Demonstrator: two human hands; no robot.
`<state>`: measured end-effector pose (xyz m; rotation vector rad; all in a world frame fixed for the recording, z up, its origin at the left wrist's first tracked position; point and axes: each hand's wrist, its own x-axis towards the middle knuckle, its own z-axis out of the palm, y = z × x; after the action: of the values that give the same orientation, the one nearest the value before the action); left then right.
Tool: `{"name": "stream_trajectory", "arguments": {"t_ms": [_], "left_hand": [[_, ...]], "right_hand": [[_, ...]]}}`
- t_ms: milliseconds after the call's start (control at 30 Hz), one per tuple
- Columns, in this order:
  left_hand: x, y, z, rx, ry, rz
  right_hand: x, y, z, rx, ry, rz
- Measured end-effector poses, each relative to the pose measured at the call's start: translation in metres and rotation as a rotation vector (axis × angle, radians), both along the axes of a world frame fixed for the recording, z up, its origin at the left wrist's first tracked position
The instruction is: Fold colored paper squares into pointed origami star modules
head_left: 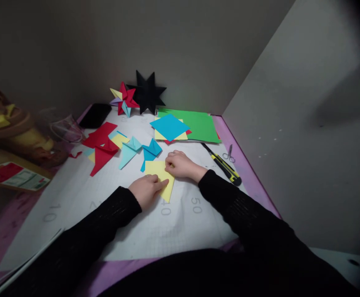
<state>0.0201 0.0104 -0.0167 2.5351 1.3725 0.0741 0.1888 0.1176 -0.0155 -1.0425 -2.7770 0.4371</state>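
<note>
A yellow sheet of origami paper, partly folded with a point toward me, lies on the white gridded mat. My left hand rests on its lower left side, index finger stretched out across the paper and pressing it down. At the upper right edge, my right hand has its fingers pinched together on the paper. Just beyond sit a blue folded piece, a light teal folded piece and a red folded piece.
Behind are a black paper star, a multicoloured star and a phone. Blue paper tops a stack with green sheets. A box cutter and small scissors lie right. A box stands left.
</note>
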Motion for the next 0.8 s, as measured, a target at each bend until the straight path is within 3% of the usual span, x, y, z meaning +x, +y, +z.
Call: {"name": "stream_trajectory", "arguments": {"t_ms": [467,700,800], "left_hand": [[-0.002,0.001,-0.010,0.023,-0.002,0.000],[0.001,0.001,0.001,-0.012,0.044,0.005],[0.004,0.000,0.007,-0.006,0.092,0.006]], "right_hand": [[0.000,0.000,-0.003,0.000,-0.011,0.006],[-0.001,-0.002,-0.002,-0.003,-0.022,0.010],[0.006,-0.006,0.000,0.066,0.068,0.040]]}}
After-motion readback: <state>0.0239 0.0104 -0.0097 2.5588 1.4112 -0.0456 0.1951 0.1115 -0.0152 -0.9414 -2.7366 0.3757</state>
